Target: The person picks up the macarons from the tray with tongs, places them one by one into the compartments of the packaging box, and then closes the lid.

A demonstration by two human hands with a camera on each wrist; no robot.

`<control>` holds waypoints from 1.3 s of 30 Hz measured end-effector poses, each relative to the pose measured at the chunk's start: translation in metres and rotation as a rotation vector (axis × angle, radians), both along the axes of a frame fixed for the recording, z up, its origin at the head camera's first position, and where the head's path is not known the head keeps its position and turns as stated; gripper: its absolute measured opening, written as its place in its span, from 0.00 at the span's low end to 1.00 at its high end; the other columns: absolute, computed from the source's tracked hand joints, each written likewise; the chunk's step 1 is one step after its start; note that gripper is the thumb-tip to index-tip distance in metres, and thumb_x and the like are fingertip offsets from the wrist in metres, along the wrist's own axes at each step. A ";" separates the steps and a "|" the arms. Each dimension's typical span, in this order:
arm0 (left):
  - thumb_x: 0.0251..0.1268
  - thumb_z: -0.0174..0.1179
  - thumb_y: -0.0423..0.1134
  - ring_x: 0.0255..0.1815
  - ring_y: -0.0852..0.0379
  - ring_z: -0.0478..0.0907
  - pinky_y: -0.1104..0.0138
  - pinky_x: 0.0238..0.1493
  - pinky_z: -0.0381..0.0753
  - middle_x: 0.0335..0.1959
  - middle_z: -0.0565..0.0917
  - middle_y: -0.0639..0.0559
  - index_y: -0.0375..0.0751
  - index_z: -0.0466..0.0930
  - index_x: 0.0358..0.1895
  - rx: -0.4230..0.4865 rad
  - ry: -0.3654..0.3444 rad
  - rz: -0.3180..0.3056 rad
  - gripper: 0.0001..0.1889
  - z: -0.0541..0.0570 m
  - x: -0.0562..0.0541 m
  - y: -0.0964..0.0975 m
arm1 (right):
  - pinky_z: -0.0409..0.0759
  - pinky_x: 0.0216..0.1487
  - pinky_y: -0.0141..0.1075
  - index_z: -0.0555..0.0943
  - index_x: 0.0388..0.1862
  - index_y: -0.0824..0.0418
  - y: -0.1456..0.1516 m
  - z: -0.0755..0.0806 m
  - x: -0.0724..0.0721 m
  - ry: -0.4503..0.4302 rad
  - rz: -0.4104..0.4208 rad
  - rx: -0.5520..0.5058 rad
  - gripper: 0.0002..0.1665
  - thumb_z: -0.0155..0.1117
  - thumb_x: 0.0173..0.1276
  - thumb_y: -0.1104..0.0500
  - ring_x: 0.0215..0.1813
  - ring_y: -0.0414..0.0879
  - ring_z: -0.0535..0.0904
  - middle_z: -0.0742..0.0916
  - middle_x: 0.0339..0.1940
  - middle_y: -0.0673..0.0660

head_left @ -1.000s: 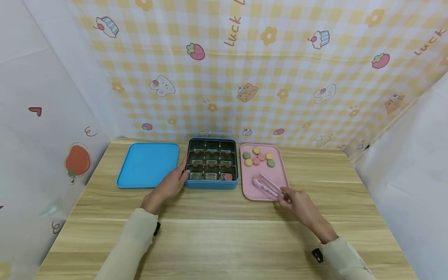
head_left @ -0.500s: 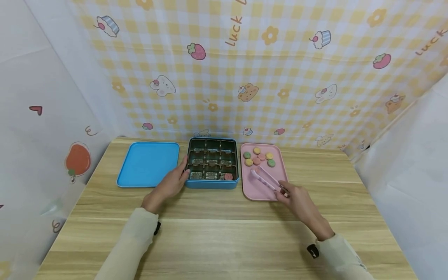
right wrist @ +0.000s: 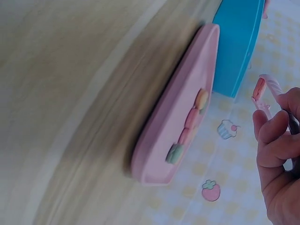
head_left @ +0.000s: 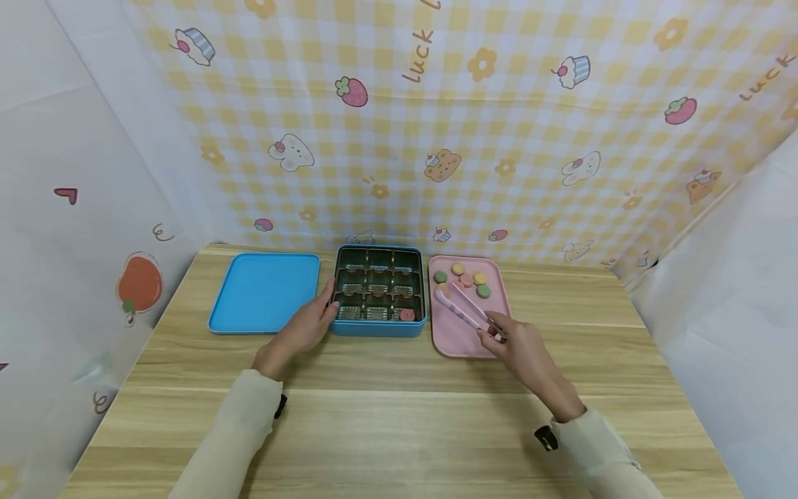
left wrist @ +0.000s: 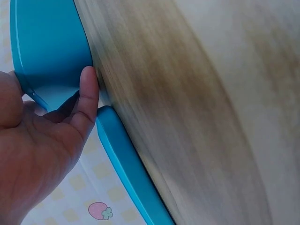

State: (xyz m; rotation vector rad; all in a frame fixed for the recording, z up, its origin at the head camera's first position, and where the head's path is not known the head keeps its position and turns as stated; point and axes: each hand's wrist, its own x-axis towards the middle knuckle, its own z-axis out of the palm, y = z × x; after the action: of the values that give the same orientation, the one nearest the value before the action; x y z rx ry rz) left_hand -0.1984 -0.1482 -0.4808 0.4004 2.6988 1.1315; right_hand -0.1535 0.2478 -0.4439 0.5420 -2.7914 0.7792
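Note:
At the left side of the blue box [head_left: 377, 330], my left hand [head_left: 302, 329] holds the wall near the front corner, thumb at the rim. The box has a dark, clear-walled divider with square compartments. A pink macaron [head_left: 407, 314] lies in its front right compartment. My right hand [head_left: 517, 346] grips pale pink tongs [head_left: 461, 312] above the pink tray [head_left: 445, 339]. In the right wrist view, a pink macaron [right wrist: 258, 89] is pinched between the tongs' tips, raised off the tray. Several macarons sit toward the tray's back, among them a green macaron [head_left: 483, 291]; the tongs partly cover others.
A flat blue lid [head_left: 264, 294] lies on the wooden table [head_left: 386, 430] left of the box. The pink tray stands close to the box's right side. Behind the table's back edge hangs a yellow checked cloth [head_left: 399, 173].
My right hand has moved left and away from me, carrying the tongs with the pink macaron from over the tray's middle toward its left edge. My left hand stays at the box.

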 end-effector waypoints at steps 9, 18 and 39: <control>0.84 0.38 0.41 0.77 0.34 0.52 0.42 0.73 0.58 0.80 0.47 0.35 0.34 0.35 0.80 -0.010 0.001 0.006 0.33 0.000 0.000 0.001 | 0.63 0.13 0.26 0.83 0.48 0.64 -0.013 0.005 -0.002 -0.039 -0.002 -0.023 0.13 0.67 0.65 0.64 0.17 0.32 0.66 0.83 0.23 0.48; 0.84 0.37 0.41 0.77 0.34 0.52 0.42 0.72 0.58 0.79 0.48 0.33 0.33 0.34 0.80 -0.011 -0.004 0.005 0.33 0.000 0.000 0.001 | 0.64 0.15 0.26 0.82 0.41 0.58 -0.028 0.006 -0.004 -0.048 0.047 -0.011 0.05 0.67 0.66 0.63 0.18 0.32 0.67 0.81 0.22 0.46; 0.84 0.37 0.42 0.76 0.33 0.53 0.41 0.72 0.59 0.78 0.50 0.32 0.36 0.33 0.80 -0.016 -0.013 0.005 0.33 0.002 -0.001 0.002 | 0.69 0.21 0.26 0.81 0.37 0.55 -0.068 0.001 -0.004 -0.120 0.121 -0.028 0.03 0.66 0.68 0.58 0.22 0.33 0.70 0.80 0.24 0.44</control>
State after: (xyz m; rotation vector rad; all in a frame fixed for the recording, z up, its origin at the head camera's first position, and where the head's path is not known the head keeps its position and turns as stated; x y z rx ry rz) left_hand -0.1990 -0.1465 -0.4793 0.3829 2.6979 1.1091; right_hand -0.1576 0.1796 -0.4429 0.6864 -2.8733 0.9023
